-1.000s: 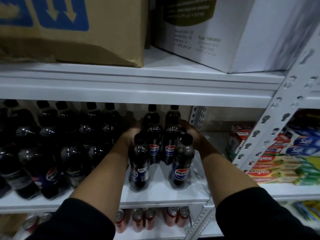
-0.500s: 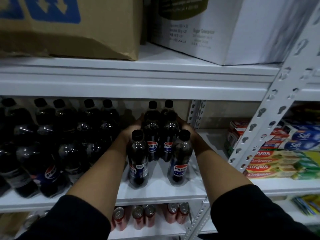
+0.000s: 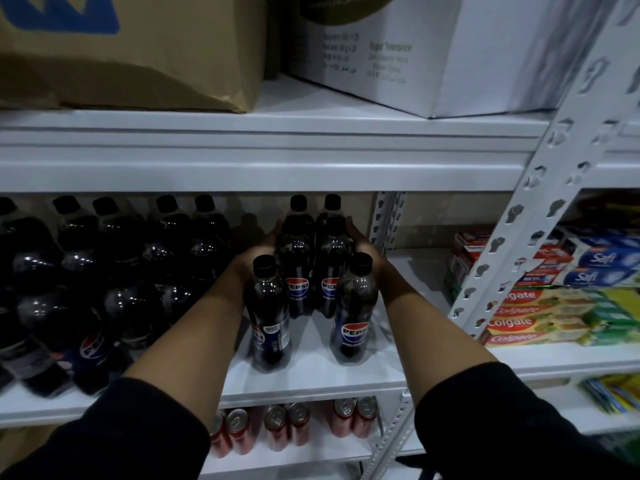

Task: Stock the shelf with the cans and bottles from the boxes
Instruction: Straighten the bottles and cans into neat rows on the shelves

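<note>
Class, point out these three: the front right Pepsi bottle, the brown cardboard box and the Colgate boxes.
front right Pepsi bottle (image 3: 354, 332): head view, label.
brown cardboard box (image 3: 145, 60): head view, front face.
Colgate boxes (image 3: 512, 322): head view, red end.

"PEPSI" stands on the labels of the cola bottles (image 3: 353, 306) on the middle shelf; at right, toothpaste cartons (image 3: 540, 320) read "Colgate", and blue-white packs (image 3: 602, 268) above them read "Saft"

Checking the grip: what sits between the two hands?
In the head view, two upright Pepsi bottles stand between the left hand and right hand.
</note>
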